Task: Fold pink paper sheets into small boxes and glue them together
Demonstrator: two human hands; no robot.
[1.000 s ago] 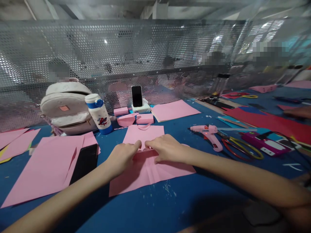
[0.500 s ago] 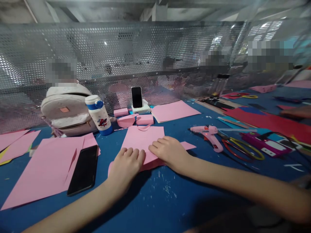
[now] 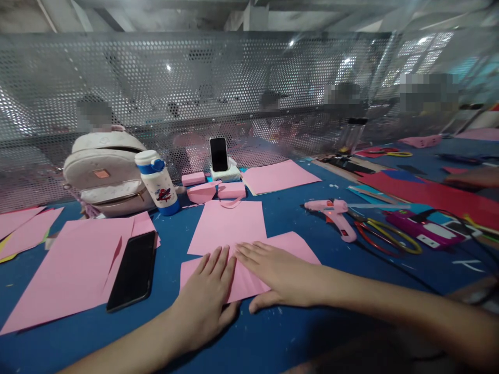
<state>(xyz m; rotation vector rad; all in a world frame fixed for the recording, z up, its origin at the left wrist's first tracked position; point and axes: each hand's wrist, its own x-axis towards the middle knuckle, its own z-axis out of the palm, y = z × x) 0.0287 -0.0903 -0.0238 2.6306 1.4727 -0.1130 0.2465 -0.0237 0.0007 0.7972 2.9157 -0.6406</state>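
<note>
A folded pink paper sheet (image 3: 288,248) lies on the blue table (image 3: 273,332) in front of me. My left hand (image 3: 206,298) lies flat on its near left part, fingers stretched out. My right hand (image 3: 280,275) lies flat on its middle, fingers extended and pointing left, touching the left fingertips. Neither hand grips anything. Just beyond, a second pink sheet (image 3: 228,226) lies flat.
A black phone (image 3: 132,270) rests on a big pink sheet (image 3: 70,270) at left. Behind stand a white backpack (image 3: 105,171), a bottle (image 3: 158,182), a propped phone (image 3: 219,154) and small pink blocks (image 3: 216,189). A pink glue gun (image 3: 331,213), scissors (image 3: 384,234) and red paper (image 3: 424,195) lie at right. Mesh fence behind.
Both hands slid toward me and flattened out on the pink paper. The sheet, bunched up under my fingers before, now lies folded flat with more of it showing to the right.
</note>
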